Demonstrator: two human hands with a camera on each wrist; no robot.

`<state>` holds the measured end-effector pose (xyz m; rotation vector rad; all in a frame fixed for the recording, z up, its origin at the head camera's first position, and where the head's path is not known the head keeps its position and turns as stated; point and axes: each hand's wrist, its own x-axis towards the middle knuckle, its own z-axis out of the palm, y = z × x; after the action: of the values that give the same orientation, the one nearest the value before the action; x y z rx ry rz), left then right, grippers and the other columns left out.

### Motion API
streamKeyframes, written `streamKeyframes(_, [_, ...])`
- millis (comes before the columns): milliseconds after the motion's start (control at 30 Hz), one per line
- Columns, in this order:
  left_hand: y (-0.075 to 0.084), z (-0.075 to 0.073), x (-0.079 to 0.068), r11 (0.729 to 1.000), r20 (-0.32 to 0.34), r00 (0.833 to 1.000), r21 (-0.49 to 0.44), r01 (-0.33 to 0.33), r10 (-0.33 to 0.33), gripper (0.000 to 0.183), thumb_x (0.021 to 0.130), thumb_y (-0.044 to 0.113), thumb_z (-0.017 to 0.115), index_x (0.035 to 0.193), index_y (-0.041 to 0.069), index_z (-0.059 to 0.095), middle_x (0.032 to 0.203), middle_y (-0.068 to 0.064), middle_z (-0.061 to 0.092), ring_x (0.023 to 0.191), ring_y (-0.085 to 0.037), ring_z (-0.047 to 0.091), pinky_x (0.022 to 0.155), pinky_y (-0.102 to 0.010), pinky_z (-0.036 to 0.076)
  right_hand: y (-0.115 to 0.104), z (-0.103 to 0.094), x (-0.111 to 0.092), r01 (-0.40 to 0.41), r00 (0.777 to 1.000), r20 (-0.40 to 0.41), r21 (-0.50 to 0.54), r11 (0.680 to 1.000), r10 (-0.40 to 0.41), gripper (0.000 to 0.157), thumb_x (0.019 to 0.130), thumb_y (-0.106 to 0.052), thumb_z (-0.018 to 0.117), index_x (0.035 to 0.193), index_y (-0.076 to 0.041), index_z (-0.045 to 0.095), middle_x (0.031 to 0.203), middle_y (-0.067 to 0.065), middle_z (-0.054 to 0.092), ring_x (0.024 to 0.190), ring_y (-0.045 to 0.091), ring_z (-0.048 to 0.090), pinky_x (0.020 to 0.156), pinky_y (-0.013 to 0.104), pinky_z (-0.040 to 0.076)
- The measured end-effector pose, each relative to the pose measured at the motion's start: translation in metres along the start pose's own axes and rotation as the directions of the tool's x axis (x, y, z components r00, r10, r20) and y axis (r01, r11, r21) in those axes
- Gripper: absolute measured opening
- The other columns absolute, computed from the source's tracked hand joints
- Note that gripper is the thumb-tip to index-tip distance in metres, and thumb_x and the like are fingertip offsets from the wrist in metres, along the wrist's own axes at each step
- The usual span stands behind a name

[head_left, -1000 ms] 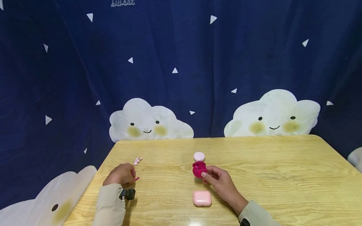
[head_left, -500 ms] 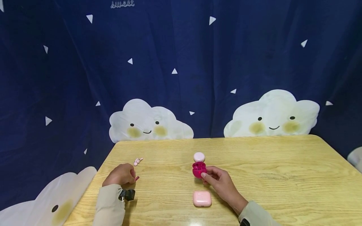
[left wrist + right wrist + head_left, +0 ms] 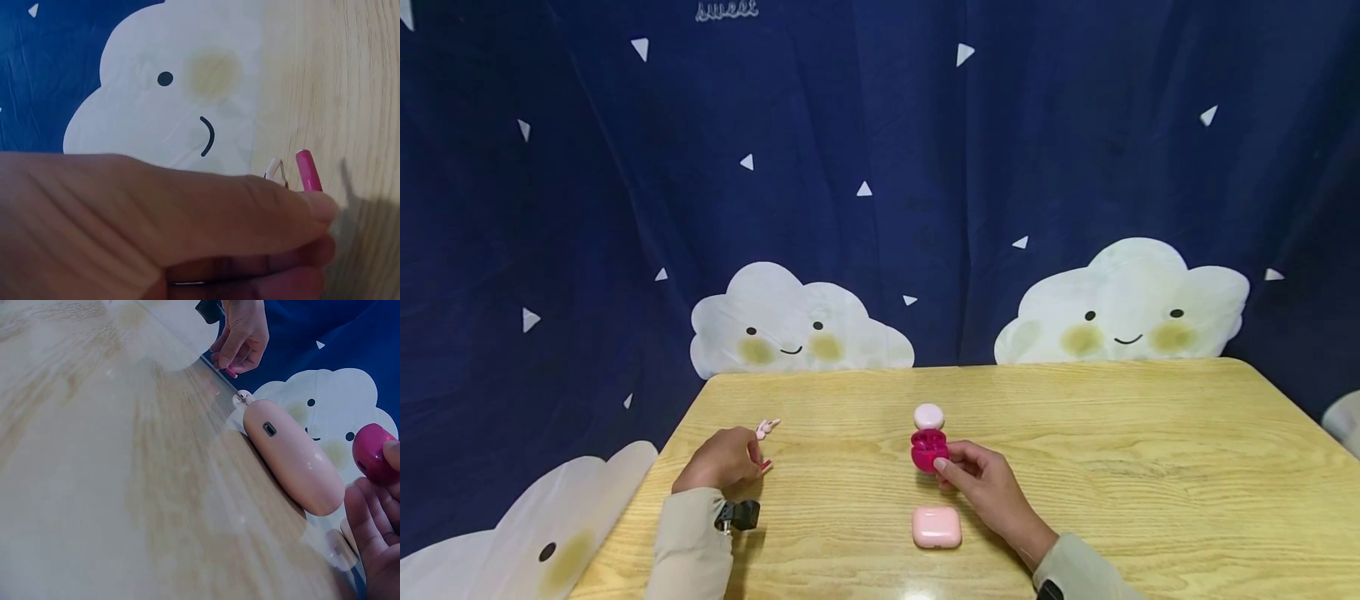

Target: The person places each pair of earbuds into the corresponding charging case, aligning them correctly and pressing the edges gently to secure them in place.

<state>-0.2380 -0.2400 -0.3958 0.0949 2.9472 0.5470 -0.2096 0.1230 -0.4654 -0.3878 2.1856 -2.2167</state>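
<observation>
On the left of the table, my left hand (image 3: 721, 460) pinches a magenta earbud between thumb and fingertips. Its stem (image 3: 307, 170) sticks out past the thumb in the left wrist view, while the rest is hidden by the fingers. A pair of pale pink earbuds (image 3: 766, 429) lies just beyond that hand. My right hand (image 3: 992, 490) grips a magenta earbud case (image 3: 929, 456) near the table's middle, thumb on its front. The lid is up, and I cannot tell what lies inside. In the right wrist view the case's rounded underside (image 3: 374, 453) shows.
Directly behind the magenta case sits a round pale pink case (image 3: 928, 416). A wider pink earbud case (image 3: 937, 527), lid down, lies nearer me. The wooden table (image 3: 1112, 467) ends at a dark blue curtain (image 3: 925, 167) with printed clouds.
My left hand has shifted slightly away from me, and the magenta earbud's stem shows a little more and higher. My right hand and the magenta case have stayed in place.
</observation>
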Motion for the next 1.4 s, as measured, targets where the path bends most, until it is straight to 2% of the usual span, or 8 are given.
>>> streamKeyframes(200, [0.002, 0.0, 0.0, 0.999, -0.042, 0.998, 0.022, -0.045, 0.046, 0.016, 0.069, 0.009, 0.075, 0.068, 0.009, 0.058, 0.064, 0.001, 0.052, 0.059, -0.016, 0.046, 0.05, -0.028, 0.035, 0.005, -0.001, 0.001, 0.033, 0.999, 0.006, 0.002, 0.999, -0.033, 0.029, 0.082, -0.022, 0.065, 0.101, 0.0, 0.062, 0.085, 0.02, 0.061, 0.074, 0.029, 0.061, 0.066, 0.039, 0.053])
streamKeyframes(600, [0.008, -0.004, 0.001, 0.998, -0.072, 0.995, 0.004, -0.068, 0.068, 0.016, 0.066, 0.008, 0.075, 0.069, 0.011, 0.059, 0.069, 0.0, 0.056, 0.058, -0.018, 0.045, 0.051, -0.028, 0.034, 0.004, -0.001, 0.0, 0.034, 0.999, 0.0, 0.008, 0.999, -0.034, 0.027, 0.082, -0.02, 0.065, 0.101, -0.001, 0.063, 0.086, 0.022, 0.061, 0.073, 0.027, 0.062, 0.066, 0.039, 0.053])
streamKeyframes(900, [0.012, -0.002, 0.002, 0.993, -0.081, 0.99, -0.013, -0.115, 0.114, 0.018, 0.066, 0.007, 0.076, 0.069, 0.011, 0.058, 0.061, 0.0, 0.051, 0.053, -0.015, 0.043, 0.049, -0.027, 0.032, 0.006, 0.0, 0.0, 0.04, 0.999, 0.003, 0.002, 0.999, -0.04, 0.028, 0.082, -0.02, 0.065, 0.101, -0.001, 0.062, 0.083, 0.019, 0.061, 0.074, 0.029, 0.061, 0.066, 0.039, 0.053])
streamKeyframes(967, [0.014, -0.002, 0.002, 0.991, -0.078, 0.988, -0.011, -0.132, 0.131, 0.018, 0.067, 0.007, 0.076, 0.069, 0.011, 0.058, 0.061, 0.0, 0.052, 0.052, -0.014, 0.042, 0.048, -0.027, 0.032, 0.006, 0.0, 0.0, 0.043, 0.999, 0.003, 0.002, 0.999, -0.043, 0.028, 0.082, -0.021, 0.065, 0.101, -0.001, 0.062, 0.083, 0.02, 0.061, 0.074, 0.029, 0.061, 0.066, 0.039, 0.053])
streamKeyframes(1100, [0.02, -0.002, 0.003, 0.986, -0.083, 0.983, -0.016, -0.163, 0.162, 0.019, 0.068, 0.007, 0.075, 0.069, 0.011, 0.057, 0.073, -0.004, 0.06, 0.05, -0.013, 0.041, 0.047, -0.026, 0.032, 0.007, 0.0, 0.0, 0.045, 0.999, 0.004, 0.003, 0.999, -0.045, 0.029, 0.082, -0.021, 0.065, 0.101, 0.0, 0.062, 0.083, 0.02, 0.061, 0.074, 0.03, 0.062, 0.066, 0.039, 0.053])
streamKeyframes(1200, [0.025, -0.002, 0.003, 0.982, -0.081, 0.98, -0.032, -0.188, 0.184, 0.02, 0.068, 0.008, 0.076, 0.07, 0.012, 0.056, 0.072, -0.003, 0.058, 0.053, -0.013, 0.041, 0.049, -0.026, 0.033, 0.005, 0.0, 0.0, 0.037, 0.999, 0.007, 0.001, 0.999, -0.037, 0.029, 0.082, -0.02, 0.065, 0.102, 0.001, 0.062, 0.084, 0.021, 0.061, 0.074, 0.031, 0.061, 0.067, 0.04, 0.052])
streamKeyframes(1267, [0.029, -0.002, 0.003, 0.978, -0.073, 0.977, -0.035, -0.206, 0.203, 0.02, 0.068, 0.01, 0.076, 0.071, 0.012, 0.056, 0.062, -0.001, 0.05, 0.054, -0.013, 0.042, 0.05, -0.027, 0.033, 0.001, 0.0, -0.001, 0.03, 0.999, 0.012, 0.004, 1.0, -0.03, 0.028, 0.083, -0.017, 0.064, 0.102, 0.002, 0.061, 0.085, 0.023, 0.061, 0.075, 0.032, 0.061, 0.067, 0.041, 0.052])
streamKeyframes(1400, [0.036, 0.0, 0.004, 0.969, -0.069, 0.968, -0.043, -0.243, 0.24, 0.021, 0.068, 0.01, 0.077, 0.071, 0.012, 0.056, 0.061, 0.001, 0.047, 0.055, -0.013, 0.041, 0.05, -0.027, 0.034, -0.011, 0.002, -0.004, 0.011, 1.0, 0.018, 0.014, 1.0, -0.011, 0.025, 0.084, -0.012, 0.063, 0.103, 0.004, 0.061, 0.087, 0.026, 0.06, 0.077, 0.036, 0.06, 0.069, 0.043, 0.051])
